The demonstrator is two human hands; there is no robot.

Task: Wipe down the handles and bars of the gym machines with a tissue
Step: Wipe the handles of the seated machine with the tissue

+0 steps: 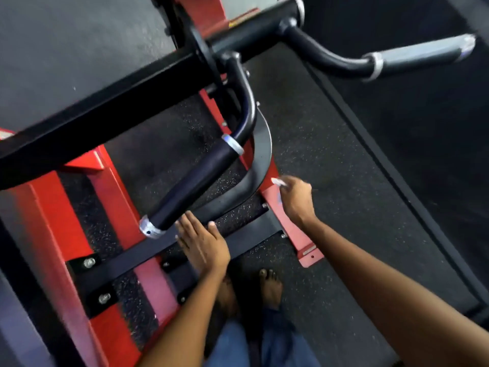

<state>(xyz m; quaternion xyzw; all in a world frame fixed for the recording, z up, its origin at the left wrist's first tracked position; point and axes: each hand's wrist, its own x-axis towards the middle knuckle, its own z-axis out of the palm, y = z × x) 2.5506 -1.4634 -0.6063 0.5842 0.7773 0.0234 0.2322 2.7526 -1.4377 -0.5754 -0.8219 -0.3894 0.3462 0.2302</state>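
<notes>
A red and black gym machine fills the left half of the view. Its near handle [194, 181] is a black padded grip with silver end rings, slanting down to the left. A second handle [420, 53] reaches out at the top right from the thick black bar [105, 112]. My left hand [203, 247] is flat with fingers apart, just below the near handle's lower end and not touching it. My right hand [296, 200] is closed on a small white tissue [277, 182], to the right of the near handle, over the red frame.
The red base frame [60, 207] with black bolted cross plates [127, 263] lies on speckled black rubber flooring [330, 154]. A curved black guard [260, 157] sits under the near handle. My bare feet [270, 287] stand by the frame's end.
</notes>
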